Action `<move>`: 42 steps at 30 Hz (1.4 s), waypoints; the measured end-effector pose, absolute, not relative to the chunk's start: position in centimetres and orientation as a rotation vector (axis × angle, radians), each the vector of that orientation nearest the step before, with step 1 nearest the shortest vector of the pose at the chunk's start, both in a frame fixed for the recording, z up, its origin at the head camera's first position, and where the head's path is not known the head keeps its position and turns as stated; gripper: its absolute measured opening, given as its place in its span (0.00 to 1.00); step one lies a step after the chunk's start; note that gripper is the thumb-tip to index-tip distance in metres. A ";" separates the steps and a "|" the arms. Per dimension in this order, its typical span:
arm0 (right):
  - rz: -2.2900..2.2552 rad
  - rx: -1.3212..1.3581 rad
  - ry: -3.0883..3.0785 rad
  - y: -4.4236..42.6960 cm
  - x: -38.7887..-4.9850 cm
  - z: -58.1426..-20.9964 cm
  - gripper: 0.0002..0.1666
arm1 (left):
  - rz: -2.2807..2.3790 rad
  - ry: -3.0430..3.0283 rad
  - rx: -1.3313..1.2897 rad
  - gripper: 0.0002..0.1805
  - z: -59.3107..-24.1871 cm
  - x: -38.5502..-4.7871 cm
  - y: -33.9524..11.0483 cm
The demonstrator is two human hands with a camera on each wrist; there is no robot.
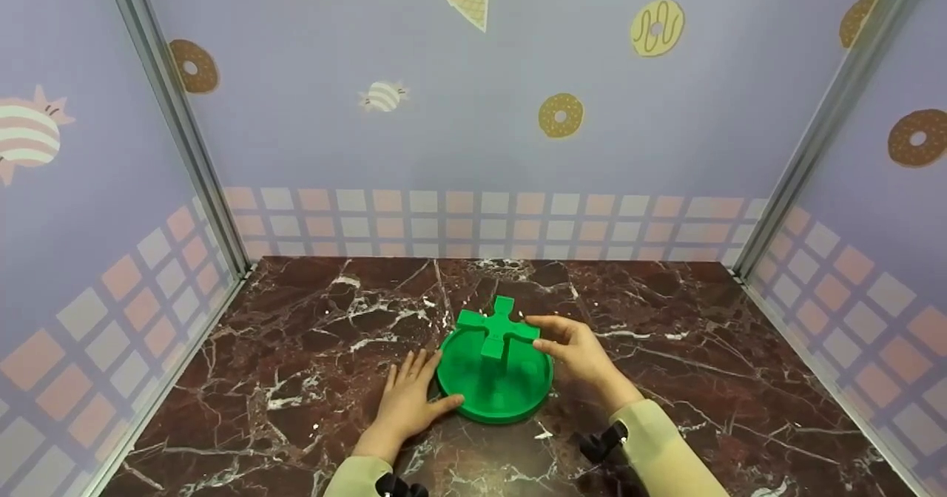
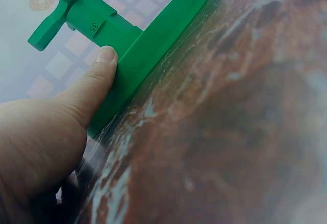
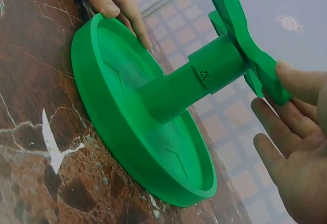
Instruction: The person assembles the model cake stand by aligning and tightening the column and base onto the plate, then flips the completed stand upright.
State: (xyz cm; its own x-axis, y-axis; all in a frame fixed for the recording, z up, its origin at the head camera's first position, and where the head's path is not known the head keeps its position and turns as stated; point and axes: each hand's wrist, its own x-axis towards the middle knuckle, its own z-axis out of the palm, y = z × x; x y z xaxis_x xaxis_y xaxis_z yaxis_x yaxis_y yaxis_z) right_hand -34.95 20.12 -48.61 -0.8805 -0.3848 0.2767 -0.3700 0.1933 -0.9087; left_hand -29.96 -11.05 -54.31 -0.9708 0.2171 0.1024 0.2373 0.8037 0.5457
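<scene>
A round green dish (image 1: 492,401) with a raised rim stands on the marble-patterned tabletop. From its middle rises a green post (image 3: 196,78), marked 32 on one side, topped by a four-armed green cross piece (image 1: 500,327). My right hand (image 1: 581,353) pinches the cross's right arm between thumb and fingers. At the dish's left side, my left hand (image 1: 410,401) lies with its fingers straight, and its thumb (image 2: 104,63) touches the rim. The left wrist view shows the number 35 on the post's other side.
Patterned wall panels (image 1: 473,149) stand at the back and both sides, joined by metal corner posts (image 1: 185,134). Dark marbled tabletop (image 1: 296,334) surrounds the dish. Black straps (image 1: 603,441) sit at both wrists.
</scene>
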 end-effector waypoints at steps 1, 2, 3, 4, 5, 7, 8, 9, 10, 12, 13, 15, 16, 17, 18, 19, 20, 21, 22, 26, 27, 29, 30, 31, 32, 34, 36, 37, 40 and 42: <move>-1.833 -0.771 2.405 20.1 -34.9 -48.6 0.27 | -0.900 -2.948 -0.375 0.55 -54.3 -29.9 -11.0; -1.826 -0.776 2.401 20.1 -34.8 -48.6 0.27 | -0.899 -2.945 -0.379 0.55 -54.4 -29.9 -11.0; -1.820 -0.774 2.392 20.1 -34.7 -48.6 0.28 | -0.902 -2.949 -0.377 0.55 -54.4 -29.9 -11.0; -1.819 -0.768 2.381 20.1 -34.7 -48.6 0.28 | -0.907 -2.951 -0.376 0.55 -54.4 -29.9 -11.0; -1.820 -0.767 2.368 20.1 -34.6 -48.6 0.28 | -0.912 -2.955 -0.374 0.55 -54.5 -29.9 -11.0; -1.819 -0.773 2.359 20.1 -34.4 -48.6 0.29 | -0.918 -2.957 -0.367 0.55 -54.5 -30.0 -11.1; -1.814 -0.775 2.361 20.0 -34.4 -48.6 0.29 | -0.923 -2.959 -0.363 0.54 -54.5 -30.0 -11.1; -1.814 -0.774 2.359 20.0 -34.3 -48.5 0.29 | -0.926 -2.963 -0.357 0.54 -54.5 -30.1 -11.1; -1.810 -0.774 2.364 19.9 -34.3 -48.5 0.29 | -0.924 -2.962 -0.356 0.54 -54.5 -30.1 -11.1; -1.796 -0.780 2.381 19.8 -34.3 -48.5 0.29 | -0.920 -2.961 -0.355 0.54 -54.5 -30.1 -11.0; -1.789 -0.779 2.390 19.8 -34.2 -48.5 0.29 | -0.921 -2.959 -0.354 0.54 -54.4 -30.1 -11.0; -1.779 -0.778 2.397 19.6 -34.1 -48.3 0.29 | -0.918 -2.956 -0.357 0.54 -54.4 -30.0 -11.0; -1.776 -0.777 2.400 19.6 -34.0 -48.3 0.29 | -0.916 -2.955 -0.357 0.54 -54.3 -30.0 -11.1; -1.772 -0.779 2.402 19.6 -34.0 -48.3 0.29 | -0.915 -2.953 -0.359 0.54 -54.3 -30.0 -11.1; -1.766 -0.781 2.408 19.5 -33.9 -48.2 0.29 | -0.914 -2.953 -0.359 0.54 -54.3 -30.0 -11.1; -1.759 -0.776 2.418 19.4 -33.8 -48.2 0.29 | -0.912 -2.953 -0.359 0.54 -54.3 -30.0 -11.1; -1.755 -0.773 2.428 19.4 -33.8 -48.2 0.29 | -0.911 -2.953 -0.358 0.53 -54.3 -30.0 -11.1; -1.749 -0.770 2.441 19.3 -33.7 -48.2 0.29 | -0.911 -2.953 -0.357 0.53 -54.3 -30.0 -11.1; -1.746 -0.769 2.454 19.2 -33.7 -48.2 0.30 | -0.913 -2.953 -0.357 0.54 -54.3 -30.0 -11.1; -1.757 -0.737 2.493 18.7 -33.3 -48.2 0.29 | -0.921 -2.948 -0.360 0.54 -54.3 -30.1 -11.1; -1.759 -0.729 2.505 18.5 -33.2 -48.2 0.29 | -0.922 -2.949 -0.360 0.54 -54.3 -30.0 -11.1; -1.767 -0.704 2.526 18.2 -32.9 -48.1 0.29 | -0.920 -2.951 -0.358 0.54 -54.3 -30.1 -11.2; -1.768 -0.689 2.542 18.0 -32.7 -48.1 0.29 | -0.923 -2.950 -0.357 0.54 -54.4 -30.1 -11.2; -1.774 -0.671 2.556 17.7 -32.5 -48.0 0.29 | -0.924 -2.950 -0.357 0.54 -54.4 -30.1 -11.2; -1.780 -0.656 2.571 17.5 -32.4 -48.0 0.29 | -0.925 -2.948 -0.357 0.54 -54.4 -30.1 -11.2; -1.801 -0.615 2.594 17.1 -32.1 -48.0 0.29 | -0.927 -2.948 -0.355 0.54 -54.4 -30.1 -11.2; -1.827 -0.583 2.619 16.7 -31.8 -48.0 0.28 | -0.925 -2.945 -0.355 0.53 -54.5 -30.1 -11.2; -1.842 -0.568 2.629 16.4 -31.6 -48.1 0.28 | -0.922 -2.943 -0.356 0.53 -54.4 -30.1 -11.2; -1.869 -0.547 2.670 15.8 -31.2 -48.2 0.28 | -0.916 -2.938 -0.361 0.53 -54.4 -30.0 -11.2; -1.877 -0.535 2.695 15.5 -30.9 -48.3 0.28 | -0.919 -2.938 -0.365 0.53 -54.4 -30.0 -11.2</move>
